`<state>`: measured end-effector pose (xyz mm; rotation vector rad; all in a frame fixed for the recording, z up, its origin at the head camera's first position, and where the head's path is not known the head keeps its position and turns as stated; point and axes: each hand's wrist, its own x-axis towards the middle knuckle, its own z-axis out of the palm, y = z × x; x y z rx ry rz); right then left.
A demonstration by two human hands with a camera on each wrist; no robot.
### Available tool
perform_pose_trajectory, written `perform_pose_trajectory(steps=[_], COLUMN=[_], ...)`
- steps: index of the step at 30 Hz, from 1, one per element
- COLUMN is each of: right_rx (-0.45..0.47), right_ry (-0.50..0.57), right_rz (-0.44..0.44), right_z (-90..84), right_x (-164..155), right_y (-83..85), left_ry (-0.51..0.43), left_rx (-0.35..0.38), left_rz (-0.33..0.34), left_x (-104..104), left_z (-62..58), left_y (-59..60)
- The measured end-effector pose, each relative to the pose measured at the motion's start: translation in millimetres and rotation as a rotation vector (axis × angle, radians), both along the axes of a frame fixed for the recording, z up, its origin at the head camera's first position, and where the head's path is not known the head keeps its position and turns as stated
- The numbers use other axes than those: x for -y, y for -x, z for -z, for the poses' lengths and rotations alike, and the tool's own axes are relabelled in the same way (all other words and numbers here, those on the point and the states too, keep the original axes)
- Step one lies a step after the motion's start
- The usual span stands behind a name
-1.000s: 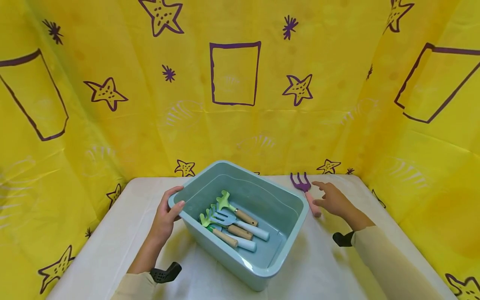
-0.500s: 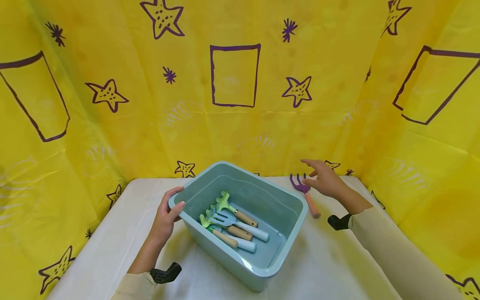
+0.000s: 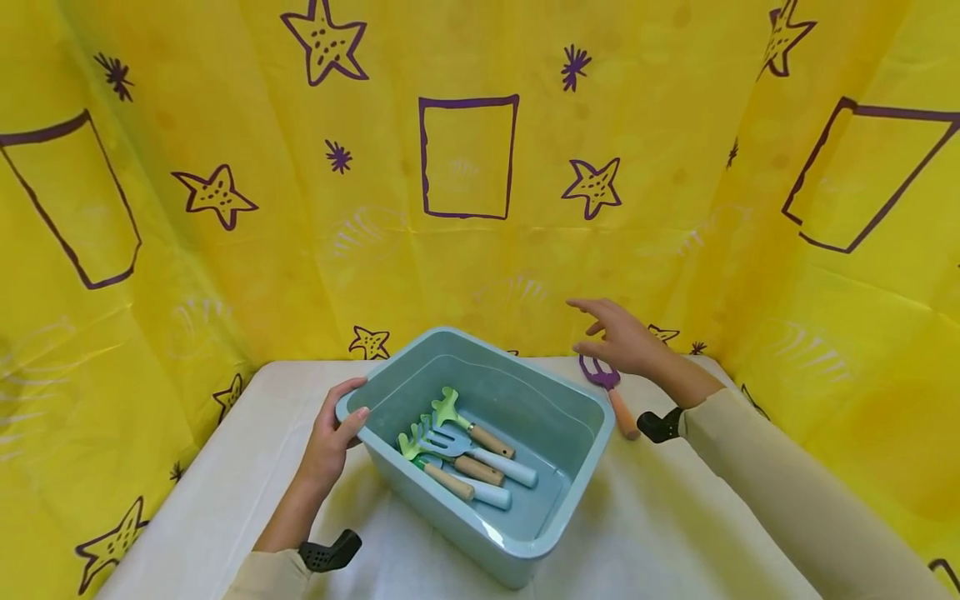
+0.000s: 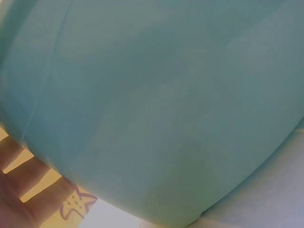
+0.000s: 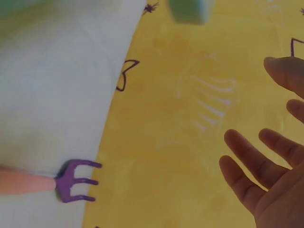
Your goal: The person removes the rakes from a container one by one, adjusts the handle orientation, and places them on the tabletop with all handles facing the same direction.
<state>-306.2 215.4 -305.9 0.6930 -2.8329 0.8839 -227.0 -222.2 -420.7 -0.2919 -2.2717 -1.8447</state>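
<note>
the right hand (image 3: 622,340) has lifted off the table and swung left toward the bin over the last second, leaving the purple hand fork (image 3: 602,379) lying on the white tablecloth (image 3: 675,517) just beside the bin's right wall; a second ago the hand rested by the fork's pink handle, and now it hovers above the tines with fingers spread and holding nothing, as the right wrist view confirms, the fork (image 5: 71,180) flat on the cloth below. the left hand (image 3: 333,433) has not moved: it grips the near-left corner of the teal plastic bin (image 3: 525,533), thumb over the rim. inside the bin lie several small garden tools (image 3: 457,454), green rakes and a blue fork with wooden and pale handles. judged from this, the fork outside has been let alone rather than picked up, so it remains the one tool not in the bin
</note>
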Motion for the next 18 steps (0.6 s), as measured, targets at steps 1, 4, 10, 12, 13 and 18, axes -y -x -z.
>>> perform_pose_trajectory(steps=[1,4,10,12,13,18], right_rx=[-0.005,-0.016,0.012,0.029,0.040,0.138], right_ry=[0.001,0.009,0.047,0.071,0.086,0.176], right_rz=[-0.011,-0.059,-0.158,-0.201,-0.223,-0.313], right_z=[-2.2,-7.2,-12.1,-14.3,-15.4,-21.0], right_x=[3,12,26,31,33,44], right_y=[0.1,1.3,3.5,3.8,4.1,4.6], left_ry=[0.000,0.002,0.006,0.006,0.008,0.009], left_rx=[0.002,0.005,-0.001,-0.006,-0.008,-0.012], left_rz=[-0.002,-0.007,-0.002,0.000,-0.001,-0.002], left_x=[0,1,1,1,1,0], left_z=[0.2,0.5,1.6,1.9,1.9,1.2], left_y=[-0.2,-0.6,-1.2,-0.9,-0.8,-0.1])
